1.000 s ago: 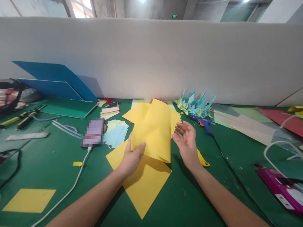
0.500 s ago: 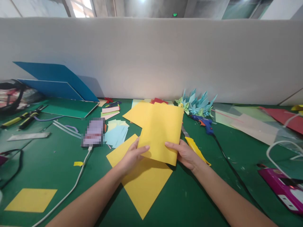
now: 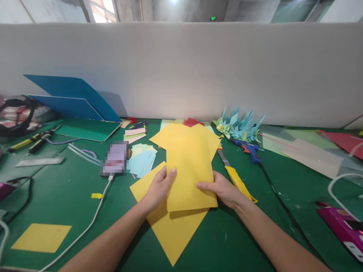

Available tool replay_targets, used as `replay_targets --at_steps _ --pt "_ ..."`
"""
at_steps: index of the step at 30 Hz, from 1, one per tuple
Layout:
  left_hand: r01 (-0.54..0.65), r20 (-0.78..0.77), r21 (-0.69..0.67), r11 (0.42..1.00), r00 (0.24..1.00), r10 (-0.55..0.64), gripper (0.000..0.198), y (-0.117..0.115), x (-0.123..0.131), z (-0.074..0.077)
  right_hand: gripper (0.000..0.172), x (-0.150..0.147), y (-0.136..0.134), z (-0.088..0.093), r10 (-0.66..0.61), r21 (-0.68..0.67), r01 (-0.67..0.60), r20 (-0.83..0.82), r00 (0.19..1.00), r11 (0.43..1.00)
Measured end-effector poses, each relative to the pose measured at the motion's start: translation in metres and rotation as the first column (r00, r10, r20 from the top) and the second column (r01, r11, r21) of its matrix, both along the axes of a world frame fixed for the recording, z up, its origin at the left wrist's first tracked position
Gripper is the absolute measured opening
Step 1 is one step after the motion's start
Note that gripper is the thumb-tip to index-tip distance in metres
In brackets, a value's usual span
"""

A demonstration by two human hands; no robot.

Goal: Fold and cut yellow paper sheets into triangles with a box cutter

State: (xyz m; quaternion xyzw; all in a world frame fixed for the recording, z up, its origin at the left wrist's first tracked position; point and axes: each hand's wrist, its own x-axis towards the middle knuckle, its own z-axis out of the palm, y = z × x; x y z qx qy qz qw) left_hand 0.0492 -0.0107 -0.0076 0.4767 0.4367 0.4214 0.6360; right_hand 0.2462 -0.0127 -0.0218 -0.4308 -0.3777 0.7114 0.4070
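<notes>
Between my two hands is a folded sheet of yellow paper, raised above the table. My left hand grips its left edge, thumb on the front face and fingers behind. My right hand pinches its right edge the same way, low down. Below it a square yellow sheet lies turned cornerwise on the table. Behind the held paper, more yellow paper shows on both sides, partly hidden. A yellow utility knife lies just right of my right hand.
On the green table at right are a blue glue gun, a blue paper plant and a magenta power strip. Leftward lie a blurred phone on a white cable, paper slips, pliers and blue boards.
The held paper has turned more upright and come slightly lower, nearer me. Both hands keep their grip on its edges. The whole view has shifted a little.
</notes>
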Motion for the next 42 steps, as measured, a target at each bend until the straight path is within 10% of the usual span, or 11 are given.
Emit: replay_targets --at_steps 42 --pt "-0.096 -0.083 -0.047 0.994 0.992 0.092 0.042 0.004 -0.002 -0.011 0.051 -0.005 -0.003 0.001 -0.08 -0.003 0.08 0.065 0.995 0.997"
